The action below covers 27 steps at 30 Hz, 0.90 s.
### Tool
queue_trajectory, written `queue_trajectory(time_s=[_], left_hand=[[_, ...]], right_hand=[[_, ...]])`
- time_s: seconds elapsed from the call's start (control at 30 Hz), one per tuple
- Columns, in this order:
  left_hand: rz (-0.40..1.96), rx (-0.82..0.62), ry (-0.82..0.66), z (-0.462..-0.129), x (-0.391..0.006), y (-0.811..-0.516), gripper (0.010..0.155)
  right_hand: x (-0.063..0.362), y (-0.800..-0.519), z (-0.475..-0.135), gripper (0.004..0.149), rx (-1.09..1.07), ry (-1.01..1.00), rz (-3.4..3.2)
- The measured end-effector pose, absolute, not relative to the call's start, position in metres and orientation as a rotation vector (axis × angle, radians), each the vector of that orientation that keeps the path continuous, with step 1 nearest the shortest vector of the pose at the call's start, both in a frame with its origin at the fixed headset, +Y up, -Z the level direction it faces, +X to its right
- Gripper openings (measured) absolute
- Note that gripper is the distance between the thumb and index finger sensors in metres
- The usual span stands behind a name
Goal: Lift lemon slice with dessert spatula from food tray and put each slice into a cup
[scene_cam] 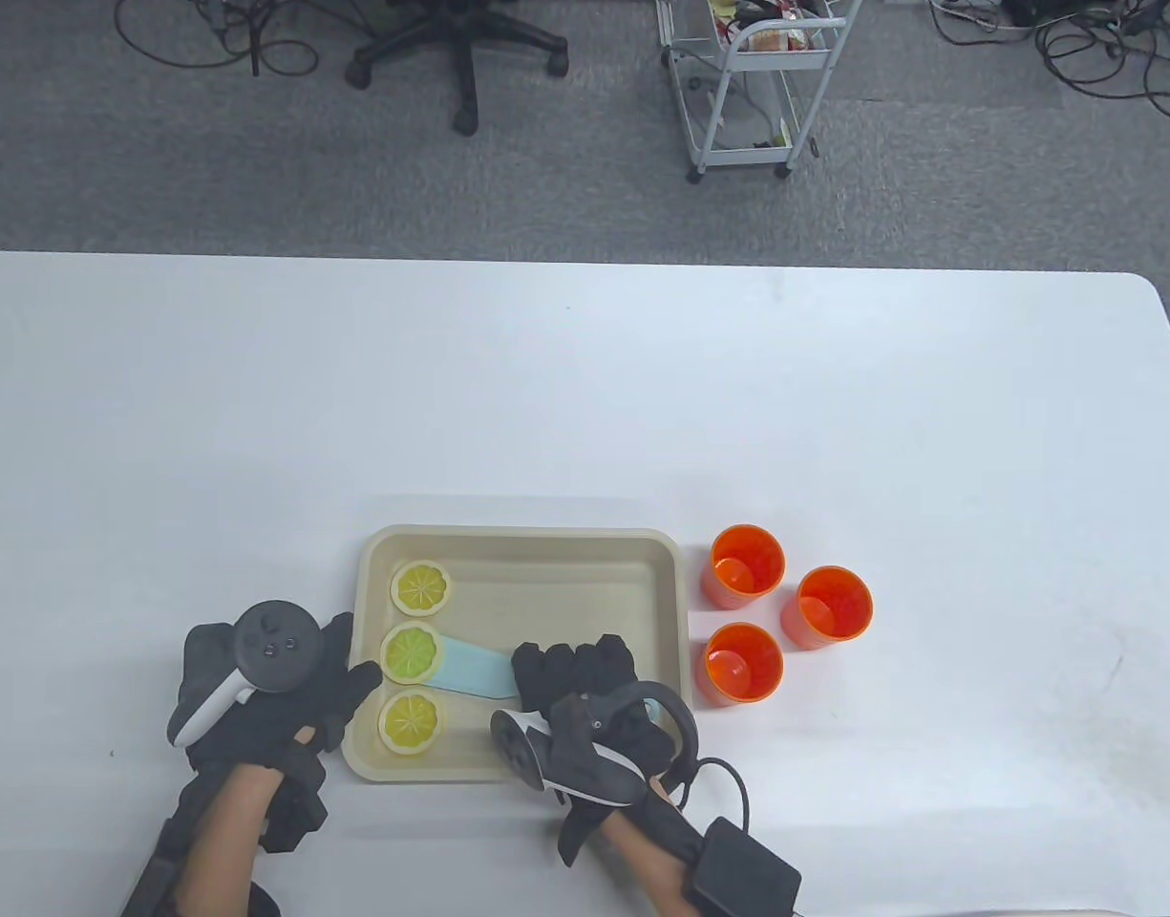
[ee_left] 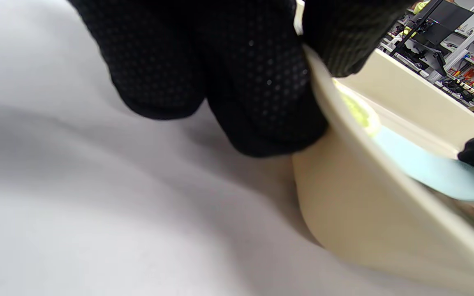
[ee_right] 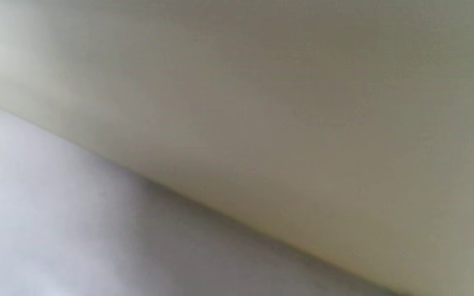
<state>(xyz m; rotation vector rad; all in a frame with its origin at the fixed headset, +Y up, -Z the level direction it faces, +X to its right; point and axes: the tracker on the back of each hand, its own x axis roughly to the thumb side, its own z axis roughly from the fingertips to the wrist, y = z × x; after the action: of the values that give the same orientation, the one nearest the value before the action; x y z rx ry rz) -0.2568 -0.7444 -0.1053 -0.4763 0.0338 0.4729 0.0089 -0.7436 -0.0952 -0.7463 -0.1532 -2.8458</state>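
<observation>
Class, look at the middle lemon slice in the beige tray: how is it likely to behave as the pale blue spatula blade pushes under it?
The middle round yellow lemon slice looks thin and flat, so it probably slides rather than rolls. It sits near the beige food tray wall, which may stop it. It probably weighs little and could slip off the smooth pale blue dessert spatula.

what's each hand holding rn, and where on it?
Right hand grips the spatula by its handle end, blade at the middle lemon slice. Left hand holds the tray by its left rim.
</observation>
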Motion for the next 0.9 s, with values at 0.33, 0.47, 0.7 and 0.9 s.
queue_trajectory(time_s=[0.33, 0.47, 0.7, 0.9], left_hand=[[0.486, -0.48, 0.018, -0.106, -0.259, -0.746, 0.074], [0.493, -0.482, 0.018, -0.105, -0.259, -0.746, 0.074], [0.492, -0.479, 0.016, -0.105, -0.259, -0.747, 0.074], [0.49, -0.479, 0.015, -0.105, -0.259, -0.747, 0.074]], right_hand=[[0.03, -0.717, -0.096, 0.057, -0.642, -0.056, -2.955], [0.047, -0.701, -0.095, 0.057, -0.579, 0.007, -3.02], [0.089, -0.675, -0.097, 0.057, -0.433, 0.085, -3.143], [0.144, -0.658, -0.103, 0.056, -0.215, 0.129, -3.221]])
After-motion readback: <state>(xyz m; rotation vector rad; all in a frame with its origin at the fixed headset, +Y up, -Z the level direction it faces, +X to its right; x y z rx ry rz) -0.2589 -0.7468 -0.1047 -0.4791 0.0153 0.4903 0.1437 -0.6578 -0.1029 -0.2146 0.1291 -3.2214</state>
